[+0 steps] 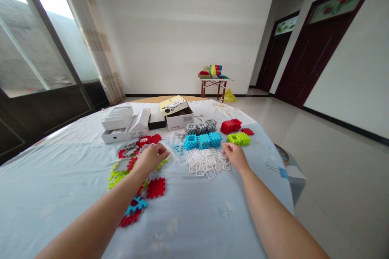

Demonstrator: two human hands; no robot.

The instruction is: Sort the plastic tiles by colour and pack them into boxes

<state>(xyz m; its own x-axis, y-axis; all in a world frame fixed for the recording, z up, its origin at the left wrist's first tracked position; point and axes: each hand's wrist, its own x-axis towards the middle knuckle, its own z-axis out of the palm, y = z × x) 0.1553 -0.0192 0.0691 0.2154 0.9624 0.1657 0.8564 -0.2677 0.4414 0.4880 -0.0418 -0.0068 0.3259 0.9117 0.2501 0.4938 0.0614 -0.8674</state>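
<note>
My left hand (152, 157) is over a mixed heap of red, green, grey and blue interlocking tiles, its fingers curled together; a pale edge shows by the fingertips, but I cannot make out what they hold. At the right edge of a pile of white lattice window pieces (208, 162), my right hand (236, 156) has thumb and fingers pinched; anything between them is too small to name. A flat red tile (156, 188) and a blue tile (135, 205) lie below the left hand. Blue tile stacks (203, 141) stand behind the white pile.
Grey tile stacks (202, 128), red stacks (231, 126) and green stacks (239, 139) sit farther back. White boxes (118, 119) and an open box with a yellow lid (174, 105) stand at the back left. A stool (296, 172) is beside the table's right edge.
</note>
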